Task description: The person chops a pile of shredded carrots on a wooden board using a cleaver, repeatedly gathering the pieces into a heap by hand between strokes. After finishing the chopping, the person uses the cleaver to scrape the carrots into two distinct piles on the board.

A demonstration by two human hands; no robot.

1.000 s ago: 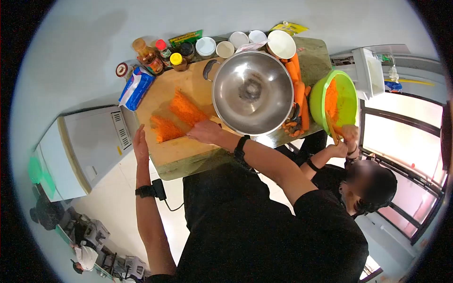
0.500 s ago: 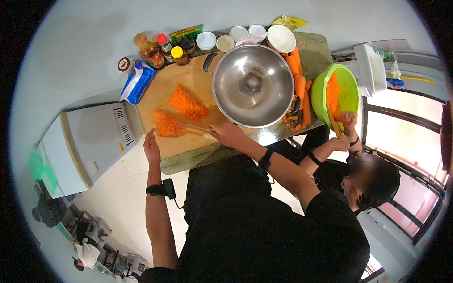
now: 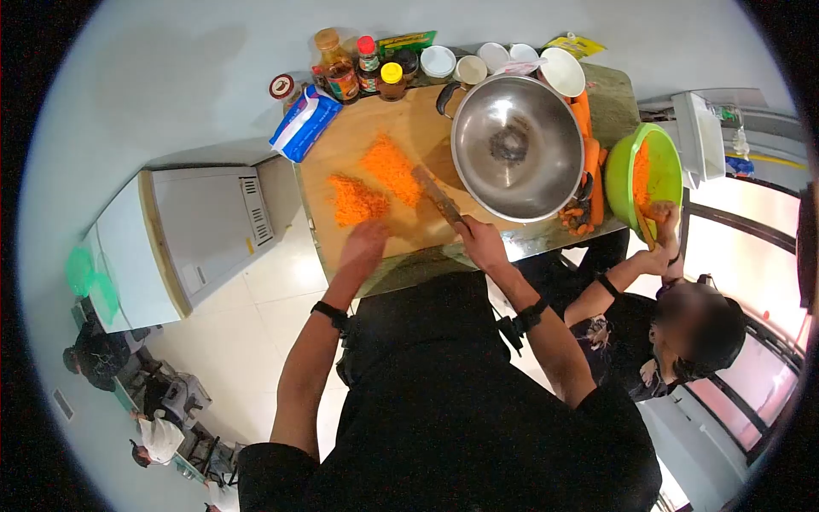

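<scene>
My right hand [image 3: 484,245] is closed around the handle of a kitchen knife [image 3: 438,196]. Its blade slants up and left over the wooden cutting board [image 3: 418,235], with the tip beside a heap of shredded carrot [image 3: 391,166]. A second carrot heap [image 3: 354,201] lies nearer to me on the left. My left hand [image 3: 365,243] is at this heap's near edge, its fingers smeared by motion. Right of the knife stands a large steel bowl [image 3: 512,192], partly over the board.
Whole carrots [image 3: 590,183] and trimmed ends lie right of the bowl. Beyond, a co-worker [image 3: 610,328] works at a green basin [image 3: 674,162] holding shredded carrot. Sauce bottles [image 3: 339,72], white bowls [image 3: 563,72] and a blue packet [image 3: 305,124] line the back.
My left hand has come from beside the board to the near carrot heap. The knife has swung from that heap to the right, its tip now pointing farther away. The view has shifted.
</scene>
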